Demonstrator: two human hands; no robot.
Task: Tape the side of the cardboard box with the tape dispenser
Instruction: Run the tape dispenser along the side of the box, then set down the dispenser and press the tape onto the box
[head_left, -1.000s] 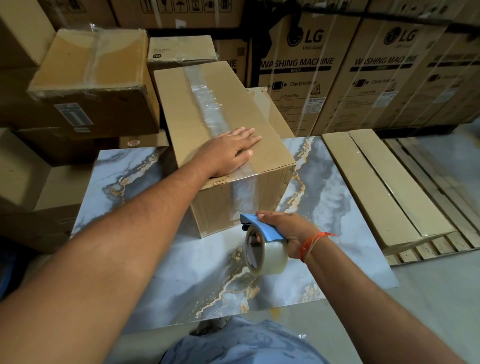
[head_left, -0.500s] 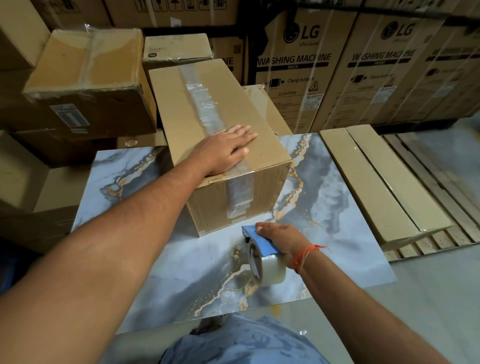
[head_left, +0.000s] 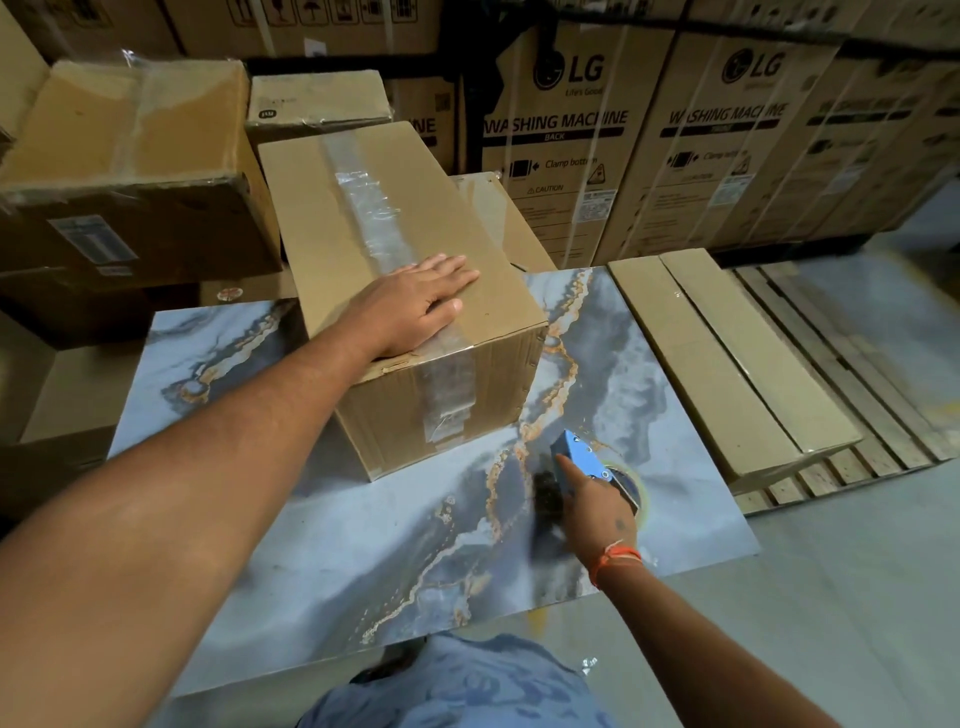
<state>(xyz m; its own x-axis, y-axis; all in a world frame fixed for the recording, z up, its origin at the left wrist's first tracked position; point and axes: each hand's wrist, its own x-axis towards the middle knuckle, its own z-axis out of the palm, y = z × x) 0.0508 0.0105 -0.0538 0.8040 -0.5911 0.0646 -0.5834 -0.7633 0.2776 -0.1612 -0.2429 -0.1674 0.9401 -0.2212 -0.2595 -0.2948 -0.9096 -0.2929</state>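
Observation:
A long brown cardboard box (head_left: 483, 400) stands on the marbled table (head_left: 363, 545). A strip of clear tape (head_left: 374, 218) runs along its top and down the near end face. My left hand (head_left: 415, 306) lies flat, fingers spread, on the box's near top edge. My right hand (head_left: 597, 509) grips the blue tape dispenser (head_left: 582, 457) with its clear roll, low over the table to the right of the box and apart from it. An orange thread is tied around that wrist.
A flat cardboard pack (head_left: 727, 364) lies on a wooden pallet (head_left: 841, 374) to the right. Washing machine cartons (head_left: 623, 140) line the back. More brown boxes (head_left: 130, 171) are stacked at the left. Grey floor lies beyond the table's right edge.
My right hand has pulled the dispenser away from the box's end face, to the right and lower on the table. The tape end now hangs free on the box. The left hand has stayed.

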